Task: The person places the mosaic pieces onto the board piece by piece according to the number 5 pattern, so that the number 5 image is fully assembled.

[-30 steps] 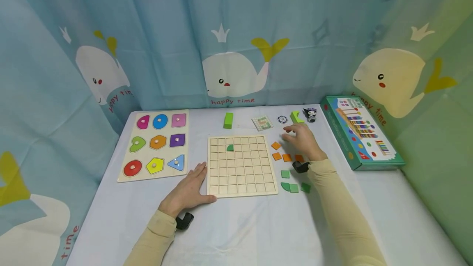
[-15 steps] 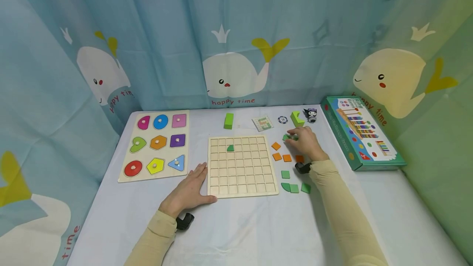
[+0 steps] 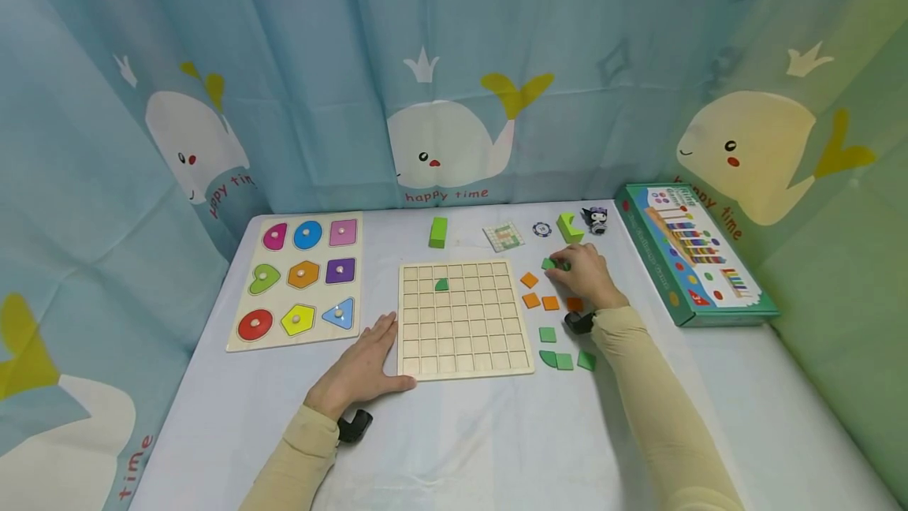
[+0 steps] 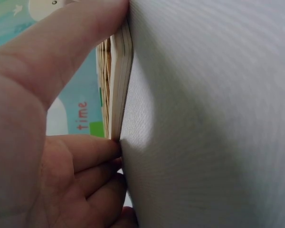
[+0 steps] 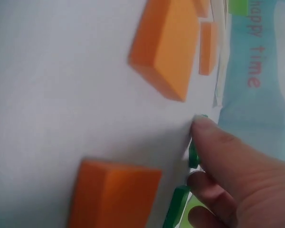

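Beside the pale wooden grid board, the spread left hand seemingly steadies its left edge, while right of it the right hand touches a small green tile, whether pinching unclear.

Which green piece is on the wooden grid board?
The green quarter-circle near the far edge of the wooden grid board; the other green pieces are off it.

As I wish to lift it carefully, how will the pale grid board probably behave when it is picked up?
The grid board is probably stiff: in the left wrist view its edge looks straight and solid. Lying flat, it seems unlikely to roll or tip if pushed. The green quarter-round piece in one cell might shift if the board tilts.
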Demonstrator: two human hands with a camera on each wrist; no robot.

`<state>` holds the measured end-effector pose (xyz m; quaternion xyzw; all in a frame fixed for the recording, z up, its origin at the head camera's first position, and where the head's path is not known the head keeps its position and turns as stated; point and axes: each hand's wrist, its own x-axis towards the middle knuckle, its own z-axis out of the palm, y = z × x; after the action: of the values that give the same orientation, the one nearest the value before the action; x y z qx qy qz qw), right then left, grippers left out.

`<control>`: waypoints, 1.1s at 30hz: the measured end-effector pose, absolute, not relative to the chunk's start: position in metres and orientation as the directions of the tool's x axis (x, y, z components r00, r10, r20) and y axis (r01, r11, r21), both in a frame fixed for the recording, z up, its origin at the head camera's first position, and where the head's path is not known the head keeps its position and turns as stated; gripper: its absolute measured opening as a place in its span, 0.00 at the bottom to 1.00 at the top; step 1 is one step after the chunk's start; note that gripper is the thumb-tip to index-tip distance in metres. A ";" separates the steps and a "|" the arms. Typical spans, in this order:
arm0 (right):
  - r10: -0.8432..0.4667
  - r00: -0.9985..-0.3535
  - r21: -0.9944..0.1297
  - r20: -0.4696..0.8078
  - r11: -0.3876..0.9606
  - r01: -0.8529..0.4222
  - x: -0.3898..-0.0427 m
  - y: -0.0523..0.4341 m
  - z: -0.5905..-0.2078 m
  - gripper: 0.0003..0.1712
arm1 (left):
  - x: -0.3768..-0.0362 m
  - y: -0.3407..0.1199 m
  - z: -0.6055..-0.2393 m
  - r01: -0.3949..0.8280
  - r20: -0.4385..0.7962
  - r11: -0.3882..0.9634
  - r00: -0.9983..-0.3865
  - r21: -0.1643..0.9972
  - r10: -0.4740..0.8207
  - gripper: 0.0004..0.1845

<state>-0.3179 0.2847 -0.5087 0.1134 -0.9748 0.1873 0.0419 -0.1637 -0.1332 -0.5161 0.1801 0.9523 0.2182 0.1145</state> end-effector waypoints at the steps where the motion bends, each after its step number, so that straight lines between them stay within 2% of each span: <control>1: -0.203 -0.971 -0.356 0.126 0.904 -0.236 -0.318 0.284 -0.509 0.21 | -0.164 -0.133 -0.516 0.294 -0.139 0.840 -0.909 0.457 0.393 0.58; 17: -0.146 -0.982 -0.366 0.117 0.913 -0.179 -0.319 0.279 -0.510 0.18 | -0.165 -0.134 -0.515 0.316 -0.117 0.833 -0.906 0.453 0.407 0.57; 33: -0.183 -0.958 -0.426 0.222 0.865 -0.264 -0.314 0.273 -0.510 0.18 | -0.163 -0.134 -0.514 0.315 -0.110 0.826 -0.907 0.468 0.408 0.57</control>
<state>-0.3143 0.2727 -0.5098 0.1163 -0.9617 0.2323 0.0871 -0.1630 -0.1344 -0.5145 0.1901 0.9499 0.2258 0.1029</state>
